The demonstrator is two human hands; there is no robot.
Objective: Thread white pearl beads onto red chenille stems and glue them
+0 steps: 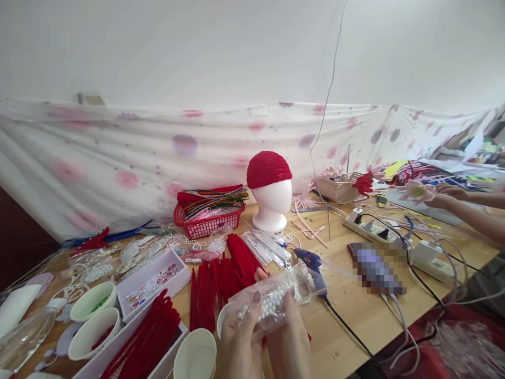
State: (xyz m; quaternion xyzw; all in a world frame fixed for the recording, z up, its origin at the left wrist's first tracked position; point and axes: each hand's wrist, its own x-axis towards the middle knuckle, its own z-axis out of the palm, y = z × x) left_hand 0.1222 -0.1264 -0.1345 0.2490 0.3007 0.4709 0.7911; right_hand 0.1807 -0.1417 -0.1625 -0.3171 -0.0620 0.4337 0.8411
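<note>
Between my two hands I hold a clear plastic bag of white pearl beads [272, 306]. My left hand [245, 329] grips its left end with the thumb on top. My right hand [292, 334] closes on the bag's right side, its thumb pressed against the beads. Behind the bag lie red pipe cleaners [240, 258] in bundles. A white paper cup [195, 355] stands left of my left hand, and another cup is partly hidden behind that hand. Just beyond the bag rests a blue hot glue gun [310, 259].
A white foam head [272, 205] wears a red cap [269, 169]. A red basket [209, 223] holds craft stems. White boxes [179, 279] of gems and red stems stand left, beside bead cups [94, 334]. Cables cross near a power strip [437, 268]. Another person's hands [450, 195] hold a pale flower.
</note>
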